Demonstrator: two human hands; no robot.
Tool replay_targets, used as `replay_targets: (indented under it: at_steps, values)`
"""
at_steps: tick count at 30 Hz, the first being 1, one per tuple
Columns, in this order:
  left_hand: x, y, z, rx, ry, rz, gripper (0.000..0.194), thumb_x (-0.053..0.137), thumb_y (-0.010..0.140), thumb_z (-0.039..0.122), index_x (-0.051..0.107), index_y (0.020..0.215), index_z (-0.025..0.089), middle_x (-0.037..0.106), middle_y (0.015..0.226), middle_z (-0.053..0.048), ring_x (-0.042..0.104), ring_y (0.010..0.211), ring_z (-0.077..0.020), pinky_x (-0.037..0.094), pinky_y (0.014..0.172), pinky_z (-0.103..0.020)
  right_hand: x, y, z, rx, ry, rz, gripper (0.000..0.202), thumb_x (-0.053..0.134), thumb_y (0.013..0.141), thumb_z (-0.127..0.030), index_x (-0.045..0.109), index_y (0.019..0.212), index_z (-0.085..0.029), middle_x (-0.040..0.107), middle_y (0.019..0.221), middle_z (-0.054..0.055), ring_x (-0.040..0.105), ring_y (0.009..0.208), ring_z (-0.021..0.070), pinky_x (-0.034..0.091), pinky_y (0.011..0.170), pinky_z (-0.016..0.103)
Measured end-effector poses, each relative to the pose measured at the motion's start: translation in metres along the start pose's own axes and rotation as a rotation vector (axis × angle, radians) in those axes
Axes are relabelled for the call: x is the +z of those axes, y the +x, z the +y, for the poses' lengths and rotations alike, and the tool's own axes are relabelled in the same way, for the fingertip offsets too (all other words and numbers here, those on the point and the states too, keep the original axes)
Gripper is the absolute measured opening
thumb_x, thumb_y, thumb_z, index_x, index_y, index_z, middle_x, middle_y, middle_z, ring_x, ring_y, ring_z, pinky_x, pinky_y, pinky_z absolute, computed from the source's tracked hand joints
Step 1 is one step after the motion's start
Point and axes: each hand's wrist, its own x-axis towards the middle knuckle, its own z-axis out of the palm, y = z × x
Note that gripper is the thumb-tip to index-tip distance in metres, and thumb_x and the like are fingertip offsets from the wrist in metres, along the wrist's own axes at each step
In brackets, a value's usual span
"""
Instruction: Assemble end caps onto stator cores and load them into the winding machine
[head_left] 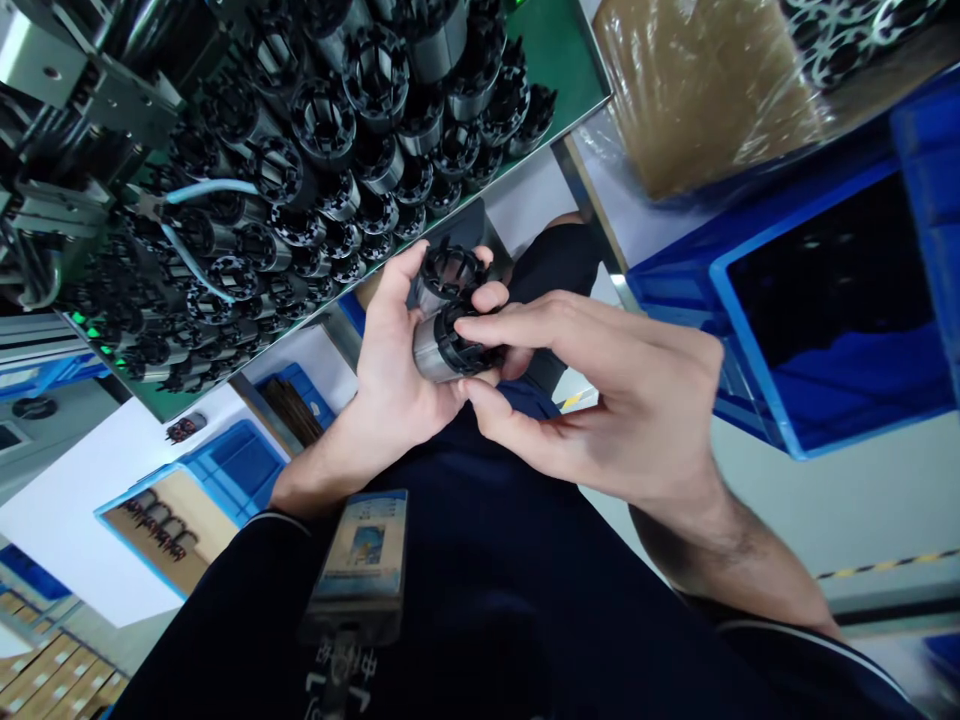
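Note:
Two motor stator cores, each a grey metal ring with black plastic teeth, are held together in front of my body. My left hand point(394, 365) is wrapped round both, the far stator core point(450, 270) between its thumb and fingers and the near stator core point(435, 350) against the palm. My right hand point(607, 385) reaches in from the right. Its index fingertip rests on the black toothed end of the near core, and its thumb is at the lower edge. The fingers partly cover that end.
Many similar stator cores point(375, 165) crowd a green-topped bench point(566, 60) beyond my hands. A pale blue cord point(210, 188) lies over some. On the right are a blue crate point(765, 350) and a plastic-wrapped cardboard box point(705, 90). Lower left, a blue bin point(240, 465) holds several cores.

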Motion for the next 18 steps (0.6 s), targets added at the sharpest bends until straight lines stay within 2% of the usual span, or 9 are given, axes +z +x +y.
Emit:
replay_targets:
  at_steps: [4,8,10,13,15,18]
  values:
    - [0.003,-0.003,0.004,-0.165,-0.007,-0.048,0.065,0.045,0.126,0.078,0.076,0.131,0.021,0.069,0.088,-0.007,0.085,0.079,-0.0277,0.057,0.048,-0.025,-0.006,0.004,0.0,0.128,0.159,-0.034,0.023,0.085,0.105,-0.017,0.091,0.126,-0.024,0.092,0.113,0.004,0.085,0.086,0.0172,0.076,0.089,0.033]
    - [0.0,-0.003,0.002,-0.13,0.035,0.007,0.064,0.043,0.126,0.077,0.075,0.143,0.024,0.072,0.094,-0.007,0.089,0.086,-0.0304,0.06,0.052,-0.026,-0.013,0.008,0.011,0.288,0.384,-0.096,0.016,0.092,0.109,-0.028,0.092,0.125,-0.026,0.092,0.107,0.0,0.083,0.079,0.0137,0.07,0.072,0.026]
    - [-0.002,-0.002,0.001,-0.151,0.036,0.012,0.063,0.047,0.125,0.078,0.075,0.143,0.024,0.071,0.092,-0.006,0.086,0.077,-0.0284,0.056,0.049,-0.025,-0.015,0.008,0.018,0.332,0.394,-0.133,0.022,0.098,0.105,-0.033,0.092,0.126,-0.028,0.093,0.107,0.0,0.084,0.08,0.0148,0.069,0.069,0.026]
    - [-0.002,-0.002,-0.001,-0.212,0.032,-0.046,0.066,0.054,0.122,0.082,0.078,0.138,0.022,0.065,0.084,-0.005,0.077,0.061,-0.0233,0.047,0.043,-0.023,-0.017,0.007,0.023,0.364,0.392,-0.176,0.018,0.097,0.106,-0.033,0.091,0.123,-0.028,0.092,0.108,-0.001,0.083,0.076,0.0144,0.068,0.064,0.026]
    - [-0.001,-0.001,-0.001,-0.174,0.07,-0.014,0.068,0.05,0.122,0.083,0.079,0.135,0.022,0.064,0.082,-0.004,0.079,0.066,-0.0246,0.05,0.046,-0.024,-0.018,0.008,0.025,0.374,0.408,-0.217,0.017,0.095,0.107,-0.031,0.09,0.123,-0.028,0.092,0.106,-0.002,0.082,0.072,0.0137,0.067,0.06,0.025]
    - [-0.001,-0.001,-0.002,-0.083,0.12,0.099,0.071,0.045,0.124,0.084,0.078,0.131,0.021,0.067,0.087,-0.007,0.083,0.084,-0.0289,0.056,0.055,-0.027,-0.016,0.008,0.024,0.355,0.415,-0.255,0.018,0.093,0.108,-0.026,0.088,0.125,-0.028,0.092,0.101,-0.003,0.081,0.067,0.0127,0.068,0.061,0.025]
